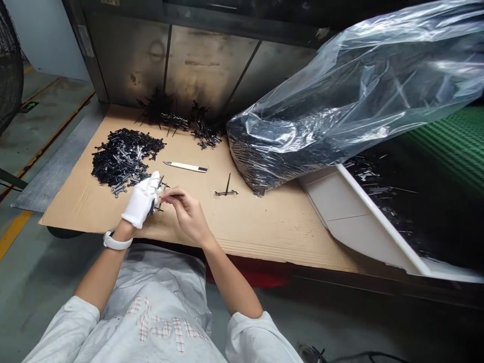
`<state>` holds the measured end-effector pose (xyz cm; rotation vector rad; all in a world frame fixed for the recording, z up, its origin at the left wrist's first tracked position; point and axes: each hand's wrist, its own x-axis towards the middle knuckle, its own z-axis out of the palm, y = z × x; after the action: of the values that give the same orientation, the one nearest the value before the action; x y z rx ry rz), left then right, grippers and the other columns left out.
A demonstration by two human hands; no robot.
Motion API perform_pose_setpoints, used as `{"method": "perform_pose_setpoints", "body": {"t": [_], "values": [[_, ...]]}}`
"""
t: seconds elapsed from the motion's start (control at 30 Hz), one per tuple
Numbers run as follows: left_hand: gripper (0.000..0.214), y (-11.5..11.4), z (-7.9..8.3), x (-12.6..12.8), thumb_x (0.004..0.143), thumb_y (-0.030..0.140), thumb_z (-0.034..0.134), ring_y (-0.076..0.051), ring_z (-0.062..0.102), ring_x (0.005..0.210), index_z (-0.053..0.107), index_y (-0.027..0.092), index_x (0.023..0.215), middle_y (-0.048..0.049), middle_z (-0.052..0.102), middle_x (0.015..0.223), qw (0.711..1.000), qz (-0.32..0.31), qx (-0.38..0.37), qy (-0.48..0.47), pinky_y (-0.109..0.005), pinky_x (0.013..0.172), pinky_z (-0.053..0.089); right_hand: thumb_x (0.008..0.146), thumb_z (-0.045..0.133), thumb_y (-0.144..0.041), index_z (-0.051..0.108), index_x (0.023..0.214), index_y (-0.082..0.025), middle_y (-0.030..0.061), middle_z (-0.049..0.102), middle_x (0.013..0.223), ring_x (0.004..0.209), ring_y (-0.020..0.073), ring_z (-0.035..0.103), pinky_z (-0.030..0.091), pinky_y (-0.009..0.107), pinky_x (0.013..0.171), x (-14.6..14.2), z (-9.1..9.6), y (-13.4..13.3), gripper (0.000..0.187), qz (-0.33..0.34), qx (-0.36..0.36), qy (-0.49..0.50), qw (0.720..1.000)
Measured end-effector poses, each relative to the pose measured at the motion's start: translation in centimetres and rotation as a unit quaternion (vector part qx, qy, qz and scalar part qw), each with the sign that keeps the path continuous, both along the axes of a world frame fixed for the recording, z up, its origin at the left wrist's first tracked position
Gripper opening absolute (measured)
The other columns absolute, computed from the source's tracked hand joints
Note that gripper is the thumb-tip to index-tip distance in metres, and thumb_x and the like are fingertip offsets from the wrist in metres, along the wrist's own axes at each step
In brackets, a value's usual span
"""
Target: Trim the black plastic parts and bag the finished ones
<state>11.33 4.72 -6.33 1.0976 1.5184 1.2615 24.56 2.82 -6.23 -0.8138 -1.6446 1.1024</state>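
My left hand [141, 201], in a white glove, is closed around small black plastic parts [162, 187] that stick out past its fingers. Right beside it, my bare right hand [187, 212] has thumb and fingers pinched at the edge of the same parts; the fingertips hide exactly what they grip. A heap of loose black plastic pieces [123, 156] lies just beyond my left hand. To the right, a single black sprue [227, 192] with an upright stem rests on the cardboard [264, 227]. A white-handled craft knife [187, 166] lies beyond my hands.
Tangled black sprues [157, 108] are piled against the metal panel [212, 60]. A large clear plastic bag [295, 131] full of black parts stands at the right. Beside it, a white-walled tray [378, 237] holds more black pieces near green mesh [446, 146].
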Motion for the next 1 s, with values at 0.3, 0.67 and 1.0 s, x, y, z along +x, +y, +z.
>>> {"method": "perform_pose_setpoints", "body": {"t": [0.3,0.67,1.0], "values": [[0.016,-0.4,0.7,0.7,0.086,0.033,0.051,-0.006,0.03,0.038,0.055,0.019,0.08,0.0067,0.04,0.055,0.988,-0.076,-0.083,-0.109,-0.02,0.038,0.025,0.093,0.04,-0.012,0.058,0.088,-0.022,0.0027,0.066,0.084,0.08,0.0141,0.065,0.053,0.029,0.076,1.9,1.3,-0.6,0.021,0.011,0.063,-0.071,0.995],[0.047,2.2,0.7,-6.1,0.097,0.043,0.03,-0.03,0.064,0.09,0.067,0.016,0.088,-0.0174,0.068,0.1,0.805,0.041,0.042,0.591,-0.04,0.078,0.047,0.085,0.044,-0.005,0.062,0.089,-0.019,0.0062,0.072,0.092,0.086,0.0186,0.067,0.049,0.031,0.079,11.4,0.8,2.5,0.023,-0.073,-0.028,-0.421,0.904],[0.054,3.4,-0.8,-7.8,0.085,0.011,0.039,-0.025,0.063,0.115,0.049,0.012,0.137,-0.0172,0.057,0.136,0.927,0.104,0.103,0.345,-0.042,0.106,0.047,0.092,0.055,-0.03,0.063,0.119,-0.018,0.0112,0.071,0.108,0.093,0.0237,0.066,0.05,0.034,0.081,10.8,7.7,11.4,0.031,-0.048,0.013,-0.574,0.817]]}}
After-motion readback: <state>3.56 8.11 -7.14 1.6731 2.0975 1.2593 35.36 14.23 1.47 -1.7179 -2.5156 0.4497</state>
